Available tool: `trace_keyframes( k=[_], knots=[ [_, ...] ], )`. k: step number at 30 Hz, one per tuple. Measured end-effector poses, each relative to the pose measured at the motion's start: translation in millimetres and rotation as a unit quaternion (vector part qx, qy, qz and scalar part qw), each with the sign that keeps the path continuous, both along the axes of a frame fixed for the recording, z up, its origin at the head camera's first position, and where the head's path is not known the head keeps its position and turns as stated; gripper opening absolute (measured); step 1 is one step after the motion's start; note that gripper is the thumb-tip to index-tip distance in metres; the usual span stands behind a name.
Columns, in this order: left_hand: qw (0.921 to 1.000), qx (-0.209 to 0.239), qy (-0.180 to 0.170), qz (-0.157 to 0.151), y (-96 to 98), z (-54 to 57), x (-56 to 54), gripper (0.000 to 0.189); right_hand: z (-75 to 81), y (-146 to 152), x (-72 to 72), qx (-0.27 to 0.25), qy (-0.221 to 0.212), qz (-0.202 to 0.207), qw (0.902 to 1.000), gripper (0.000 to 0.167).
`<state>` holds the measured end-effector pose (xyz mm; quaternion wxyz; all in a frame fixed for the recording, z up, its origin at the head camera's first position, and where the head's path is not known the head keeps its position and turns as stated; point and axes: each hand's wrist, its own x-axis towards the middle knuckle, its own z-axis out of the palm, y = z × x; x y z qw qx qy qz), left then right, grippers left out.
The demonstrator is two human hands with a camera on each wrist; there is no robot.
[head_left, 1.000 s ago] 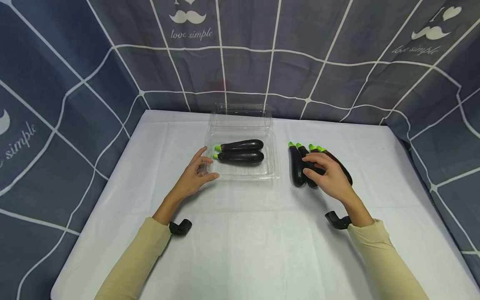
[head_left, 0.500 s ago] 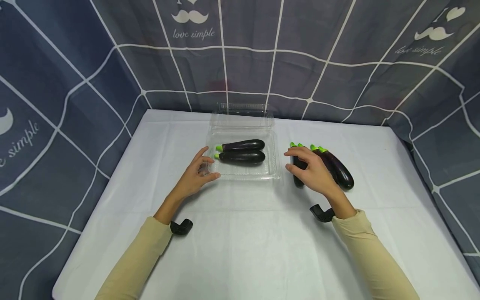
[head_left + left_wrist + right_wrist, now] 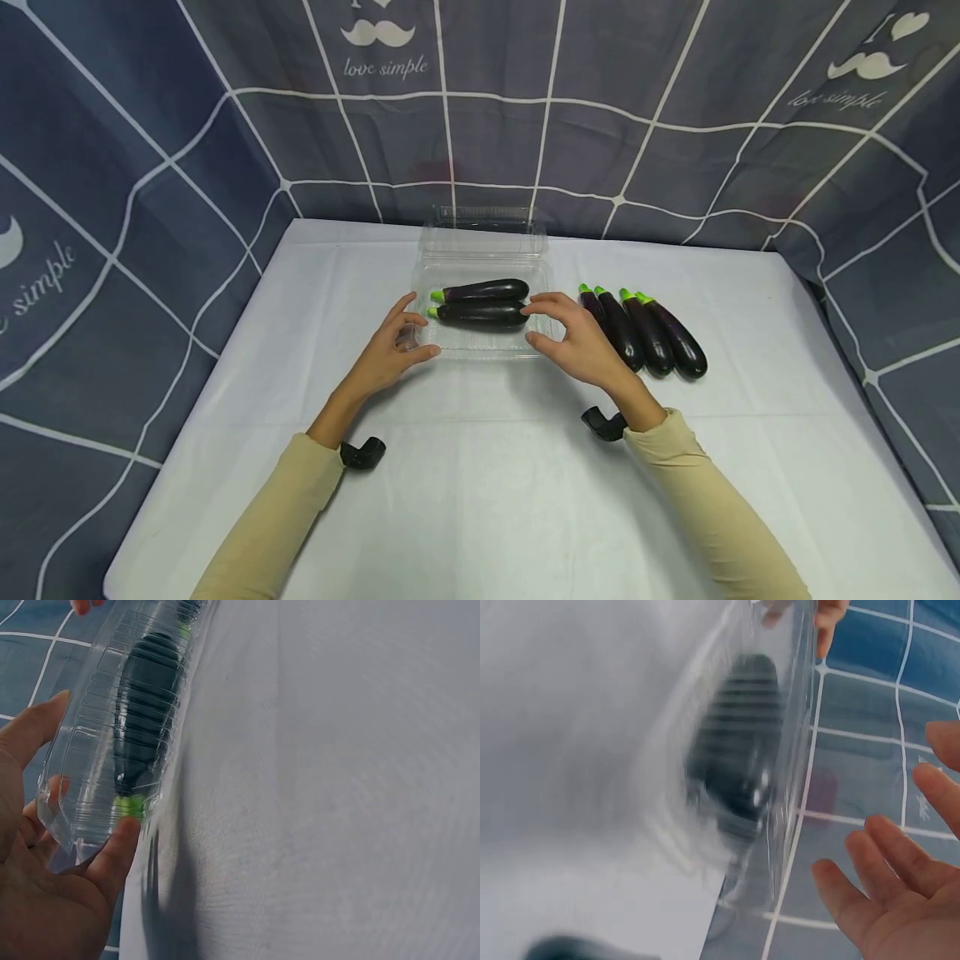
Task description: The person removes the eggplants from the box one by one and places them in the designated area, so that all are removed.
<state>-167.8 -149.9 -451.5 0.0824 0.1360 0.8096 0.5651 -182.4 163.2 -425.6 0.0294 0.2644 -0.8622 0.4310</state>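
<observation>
A clear plastic clamshell container (image 3: 480,343) lies on the white table with its lid up at the back. Two dark eggplants (image 3: 483,313) lie crosswise inside it, green stems to the left. My left hand (image 3: 386,354) holds the container's left end; the left wrist view has its thumb on the front wall and other fingers around the corner. My right hand (image 3: 573,337) hovers over the container's right edge, fingers parted, nothing in it. In the right wrist view its fingers (image 3: 877,866) stand apart from the plastic. Several more eggplants (image 3: 678,342) lie side by side to the right, the leftmost partly hidden by my right hand.
A white cloth (image 3: 480,483) covers the table. Dark grey curtains (image 3: 495,142) with white grid lines stand behind it and at both sides. A black wrist-worn piece (image 3: 362,454) sits by each cuff.
My right hand has moved left from above the loose eggplants to the container's right edge, carrying nothing. My left hand and the container have stayed in place.
</observation>
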Motion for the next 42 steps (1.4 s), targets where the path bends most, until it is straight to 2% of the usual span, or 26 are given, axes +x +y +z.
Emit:
trace_keyframes(
  k=[8,24,42],
  knots=[
    [1.0000,0.003,-0.001,-0.001,-0.5,0.4,-0.8,0.041,-7.0,-20.5,-5.5,-0.014,-0.022,0.011,0.9996,0.032],
    [1.0000,0.005,0.003,0.000,0.7,1.4,0.7,0.040,-25.0,-41.8,-31.1,-0.029,-0.062,0.018,0.9975,0.033],
    [1.0000,0.004,-0.004,0.001,1.1,0.5,-0.9,0.041,-35.9,-53.7,-42.1,-0.001,-0.071,0.021,0.9973,0.033]
  ],
)
